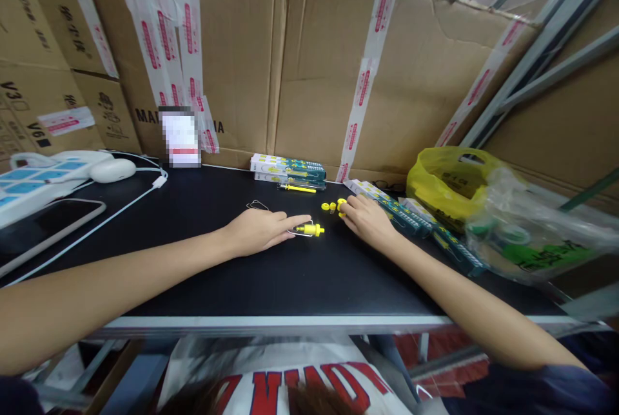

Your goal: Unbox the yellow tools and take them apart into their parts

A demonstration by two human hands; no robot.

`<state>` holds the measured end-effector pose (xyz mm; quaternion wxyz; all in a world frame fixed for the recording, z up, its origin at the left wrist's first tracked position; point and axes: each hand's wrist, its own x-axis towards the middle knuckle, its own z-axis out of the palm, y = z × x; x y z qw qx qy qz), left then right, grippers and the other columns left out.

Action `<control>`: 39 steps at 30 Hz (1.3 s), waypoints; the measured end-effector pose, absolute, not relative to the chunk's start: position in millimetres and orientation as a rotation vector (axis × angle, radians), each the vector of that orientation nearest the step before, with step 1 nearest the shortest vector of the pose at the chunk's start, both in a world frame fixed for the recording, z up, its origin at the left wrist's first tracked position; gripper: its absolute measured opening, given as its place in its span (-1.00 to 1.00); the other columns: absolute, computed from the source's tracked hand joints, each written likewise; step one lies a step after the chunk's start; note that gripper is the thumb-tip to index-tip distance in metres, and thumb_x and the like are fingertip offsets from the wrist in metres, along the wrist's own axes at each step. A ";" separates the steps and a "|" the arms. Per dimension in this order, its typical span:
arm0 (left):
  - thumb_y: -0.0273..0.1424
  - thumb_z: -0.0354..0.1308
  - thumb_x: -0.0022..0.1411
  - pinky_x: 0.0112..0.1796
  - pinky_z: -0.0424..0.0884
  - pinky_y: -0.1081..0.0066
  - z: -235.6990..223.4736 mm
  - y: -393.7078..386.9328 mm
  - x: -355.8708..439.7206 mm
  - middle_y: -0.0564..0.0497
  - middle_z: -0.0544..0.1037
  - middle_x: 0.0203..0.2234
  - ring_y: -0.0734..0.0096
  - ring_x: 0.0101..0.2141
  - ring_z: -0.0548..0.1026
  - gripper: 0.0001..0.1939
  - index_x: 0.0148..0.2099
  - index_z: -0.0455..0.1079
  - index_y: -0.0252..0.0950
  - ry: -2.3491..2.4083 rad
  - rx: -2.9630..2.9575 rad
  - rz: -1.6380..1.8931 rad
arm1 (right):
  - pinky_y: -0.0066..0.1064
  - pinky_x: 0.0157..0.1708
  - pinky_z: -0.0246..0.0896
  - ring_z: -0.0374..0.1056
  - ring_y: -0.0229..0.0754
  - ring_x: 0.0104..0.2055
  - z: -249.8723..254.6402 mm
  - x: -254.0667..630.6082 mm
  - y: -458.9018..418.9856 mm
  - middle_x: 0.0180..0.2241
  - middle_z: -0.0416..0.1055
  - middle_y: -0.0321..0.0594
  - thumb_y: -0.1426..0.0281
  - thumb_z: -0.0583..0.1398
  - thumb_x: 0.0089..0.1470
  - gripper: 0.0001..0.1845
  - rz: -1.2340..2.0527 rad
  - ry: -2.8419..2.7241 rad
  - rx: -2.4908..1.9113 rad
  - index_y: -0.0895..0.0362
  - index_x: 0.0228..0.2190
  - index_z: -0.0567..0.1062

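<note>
My left hand (264,230) lies on the black tabletop (203,254) with its fingers stretched out flat toward a small yellow plastic part (312,229), the fingertips touching or nearly touching it. My right hand (368,217) rests to the right, its fingers curled and pinching a small yellow cap (341,204). Another yellow cap (329,207) lies just left of that hand. A yellow-handled screwdriver (297,188) lies behind both hands, in front of stacked printed boxes (285,167).
More printed boxes (406,214) run along the right, beside a yellow plastic bag (447,186) and a clear bag (536,234). A power strip (43,176), white charger (113,170), cable and a phone (43,225) sit at left. Cardboard cartons (314,67) wall the back.
</note>
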<state>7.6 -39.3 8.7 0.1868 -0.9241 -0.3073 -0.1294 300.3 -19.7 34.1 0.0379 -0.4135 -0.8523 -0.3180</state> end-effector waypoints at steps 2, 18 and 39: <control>-0.23 -0.17 0.40 -0.55 0.20 0.57 8.8 -39.4 7.6 0.07 0.50 -0.34 0.50 -0.44 0.49 -0.52 0.32 -0.05 -0.05 -0.861 -2.594 -0.363 | -0.31 -0.37 -0.05 0.18 -0.09 -0.31 32.9 301.2 -17.7 -0.34 0.34 -0.07 0.42 0.06 0.19 -0.86 -0.974 -2.632 -1.270 0.17 -0.35 0.40; -0.23 -0.16 0.40 -0.56 0.16 0.55 11.3 -41.3 8.0 0.08 0.51 -0.33 0.47 -0.44 0.50 -0.52 0.32 -0.05 -0.04 -0.866 -2.595 -0.337 | -0.40 -0.51 0.01 0.35 -0.07 -0.29 33.5 304.8 -20.0 -0.32 0.44 -0.08 0.33 0.13 0.09 -0.86 -0.763 -2.413 -1.759 0.14 -0.31 0.34; -0.26 -0.07 0.36 -0.45 0.28 0.54 10.3 -40.4 7.8 0.08 0.51 -0.27 0.45 -0.31 0.52 -0.51 0.30 0.00 -0.12 -0.839 -2.649 -0.415 | -0.36 -0.29 0.15 0.28 -0.15 -0.30 24.3 270.6 -46.3 -0.33 0.40 -0.12 0.13 0.08 0.18 -0.64 -0.234 -2.693 -0.813 0.16 -0.17 0.38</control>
